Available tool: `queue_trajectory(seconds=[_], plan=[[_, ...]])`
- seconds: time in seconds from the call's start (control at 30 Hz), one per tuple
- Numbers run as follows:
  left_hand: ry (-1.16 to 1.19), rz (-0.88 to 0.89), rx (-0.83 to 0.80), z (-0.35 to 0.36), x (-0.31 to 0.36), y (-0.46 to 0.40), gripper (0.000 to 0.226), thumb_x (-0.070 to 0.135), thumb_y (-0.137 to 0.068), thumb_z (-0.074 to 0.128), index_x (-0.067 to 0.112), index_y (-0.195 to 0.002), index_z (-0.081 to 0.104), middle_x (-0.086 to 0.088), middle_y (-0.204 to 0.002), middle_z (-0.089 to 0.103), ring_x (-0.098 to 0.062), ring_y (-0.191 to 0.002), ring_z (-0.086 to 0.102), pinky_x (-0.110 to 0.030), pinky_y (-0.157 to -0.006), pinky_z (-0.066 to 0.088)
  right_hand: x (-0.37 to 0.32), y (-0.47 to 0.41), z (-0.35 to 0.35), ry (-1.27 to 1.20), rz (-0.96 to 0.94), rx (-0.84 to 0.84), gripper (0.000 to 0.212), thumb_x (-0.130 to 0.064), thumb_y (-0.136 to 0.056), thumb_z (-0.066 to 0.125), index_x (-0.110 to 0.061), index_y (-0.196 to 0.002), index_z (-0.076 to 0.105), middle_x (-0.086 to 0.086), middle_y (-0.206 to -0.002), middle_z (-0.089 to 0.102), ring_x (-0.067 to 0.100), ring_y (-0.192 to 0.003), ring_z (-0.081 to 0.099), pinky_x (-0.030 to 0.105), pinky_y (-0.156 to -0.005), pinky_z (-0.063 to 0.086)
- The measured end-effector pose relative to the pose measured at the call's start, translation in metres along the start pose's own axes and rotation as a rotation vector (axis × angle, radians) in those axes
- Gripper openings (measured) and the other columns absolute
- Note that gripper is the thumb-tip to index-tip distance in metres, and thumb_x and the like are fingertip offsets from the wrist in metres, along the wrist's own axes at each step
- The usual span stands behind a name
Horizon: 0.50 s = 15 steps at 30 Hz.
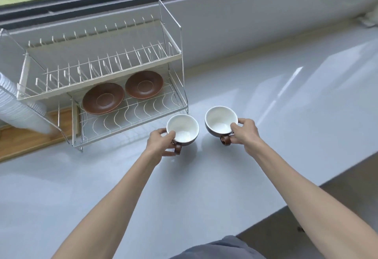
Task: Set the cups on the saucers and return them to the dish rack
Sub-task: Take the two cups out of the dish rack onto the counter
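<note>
Two brown saucers lie side by side on the lower shelf of the wire dish rack [180, 54]: the left saucer [103, 98] and the right saucer [144, 84]. My left hand [160, 143] grips the left cup [184, 128], brown outside and white inside, by its rim and handle, just off the rack's front right corner. My right hand [244, 134] holds the right cup [219, 120] the same way, to the right of the rack. Both cups are upright and empty, over the white counter [266, 115].
The rack's upper shelf holds nothing. A stack of white dishes [12, 103] leans at the far left over a wooden tray [26, 138]. A window runs along the back wall. The counter's front edge drops off at the lower right.
</note>
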<state>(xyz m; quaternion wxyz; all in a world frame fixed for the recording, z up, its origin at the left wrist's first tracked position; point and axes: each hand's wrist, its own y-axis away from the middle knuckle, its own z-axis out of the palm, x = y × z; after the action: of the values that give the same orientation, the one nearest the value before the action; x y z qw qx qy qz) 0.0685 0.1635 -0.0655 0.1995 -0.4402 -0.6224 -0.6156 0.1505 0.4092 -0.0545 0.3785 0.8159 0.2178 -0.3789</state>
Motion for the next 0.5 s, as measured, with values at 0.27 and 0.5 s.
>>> queue_trajectory(seconds=[0.27, 0.5], plan=[[-0.030, -0.006, -0.068, 0.057, 0.009, -0.018, 0.043, 0.010, -0.090, 0.054, 0.007, -0.133, 0.057, -0.015, -0.092, 0.067, -0.028, -0.074, 0.073, -0.043, -0.066, 0.064, 0.032, -0.018, -0.038, -0.072, 0.096, 0.092, 0.043, -0.009, -0.088, 0.046, -0.008, -0.129, 0.060, 0.024, -0.116, 0.069, 0.032, -0.066, 0.076, 0.016, -0.048, 0.052], [-0.038, -0.013, -0.092, 0.084, 0.019, -0.031, 0.045, 0.011, -0.091, 0.054, 0.008, -0.136, 0.055, -0.015, -0.092, 0.066, -0.029, -0.080, 0.073, -0.037, -0.056, 0.063, 0.042, -0.030, -0.052, -0.138, 0.143, 0.148, 0.044, -0.007, -0.090, 0.044, -0.009, -0.132, 0.058, 0.023, -0.118, 0.069, 0.032, -0.070, 0.076, 0.011, -0.043, 0.048]])
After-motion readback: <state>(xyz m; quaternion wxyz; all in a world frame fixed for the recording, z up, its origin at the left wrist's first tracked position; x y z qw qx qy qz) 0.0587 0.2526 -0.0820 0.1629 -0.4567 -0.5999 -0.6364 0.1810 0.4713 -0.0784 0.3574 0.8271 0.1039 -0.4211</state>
